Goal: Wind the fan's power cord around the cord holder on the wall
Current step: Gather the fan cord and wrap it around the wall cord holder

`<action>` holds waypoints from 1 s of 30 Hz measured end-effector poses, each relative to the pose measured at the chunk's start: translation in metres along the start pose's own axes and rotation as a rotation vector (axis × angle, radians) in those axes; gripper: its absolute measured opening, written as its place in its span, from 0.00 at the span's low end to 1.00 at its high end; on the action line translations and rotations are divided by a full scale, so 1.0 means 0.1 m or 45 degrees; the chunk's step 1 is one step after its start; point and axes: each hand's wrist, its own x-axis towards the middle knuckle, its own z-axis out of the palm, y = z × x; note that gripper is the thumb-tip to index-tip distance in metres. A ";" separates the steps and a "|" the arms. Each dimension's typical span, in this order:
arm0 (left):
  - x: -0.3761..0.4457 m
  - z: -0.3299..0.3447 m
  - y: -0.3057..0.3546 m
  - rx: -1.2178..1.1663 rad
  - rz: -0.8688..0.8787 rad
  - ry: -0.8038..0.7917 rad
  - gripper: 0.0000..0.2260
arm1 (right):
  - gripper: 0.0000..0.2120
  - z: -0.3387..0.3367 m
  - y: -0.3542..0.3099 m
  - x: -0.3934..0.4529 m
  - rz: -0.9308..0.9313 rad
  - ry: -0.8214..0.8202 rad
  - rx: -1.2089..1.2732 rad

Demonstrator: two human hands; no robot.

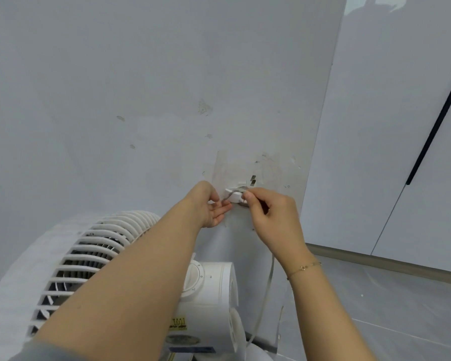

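- Cord holder: small white fitting on the grey wall, far centre, between my two hands and touching both.
- Power cord: white; a turn of it lies over the holder, and a length hangs down the wall below my right hand toward the fan's base.
- Left hand: just left of the holder, palm turned up, thumb and fingertips pinching the cord at the holder's left edge; forearm reaches in from near left across the fan.
- Right hand: just right of the holder, fingers curled, thumb and forefinger pinching the cord against its right edge; a thin gold bracelet on the wrist.
- Fan: white, near left, slatted grille and round motor housing below my left arm.
- Floor: grey tiles, near right.
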 end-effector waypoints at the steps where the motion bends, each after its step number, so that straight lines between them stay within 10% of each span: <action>1: -0.02 -0.01 0.00 0.004 0.033 -0.006 0.07 | 0.10 0.02 -0.03 0.04 -0.011 0.053 0.005; 9: 0.01 -0.02 -0.04 0.590 0.314 -0.091 0.10 | 0.10 0.14 -0.13 0.25 0.160 0.209 0.227; 30: 0.21 0.08 0.00 0.494 0.437 0.079 0.05 | 0.14 0.29 -0.04 0.35 0.278 0.481 0.373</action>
